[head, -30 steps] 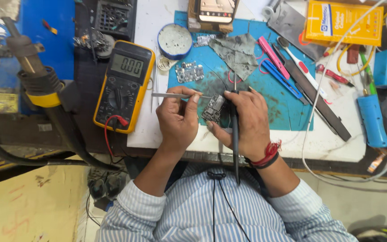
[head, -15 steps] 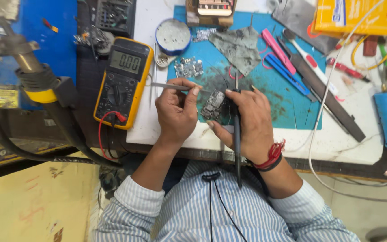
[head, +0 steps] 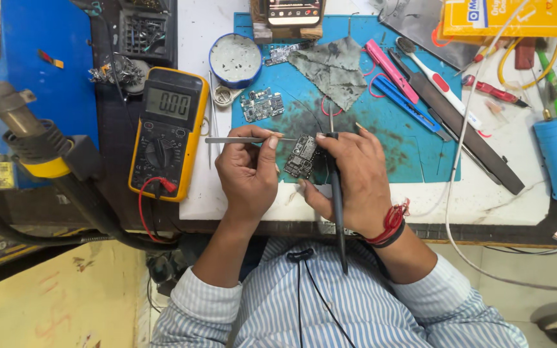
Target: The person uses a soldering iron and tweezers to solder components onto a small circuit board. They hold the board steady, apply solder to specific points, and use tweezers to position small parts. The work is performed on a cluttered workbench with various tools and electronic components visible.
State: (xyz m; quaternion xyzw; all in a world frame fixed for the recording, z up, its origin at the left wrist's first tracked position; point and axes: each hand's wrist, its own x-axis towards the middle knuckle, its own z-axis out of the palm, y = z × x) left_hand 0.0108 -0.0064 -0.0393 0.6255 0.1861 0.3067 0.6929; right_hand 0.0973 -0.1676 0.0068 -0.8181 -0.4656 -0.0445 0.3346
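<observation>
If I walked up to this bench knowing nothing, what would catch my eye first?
Probably the two hands at the centre: the left hand holds slim metal tweezers, the right hand a thin black probe, both over a small dark circuit board on the blue work mat. Left of them lies a yellow-cased multimeter.

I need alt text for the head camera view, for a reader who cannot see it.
A person's left hand holds metal tweezers and the right hand a black soldering iron over a small circuit board on a blue mat. A yellow multimeter lies to the left.
</observation>
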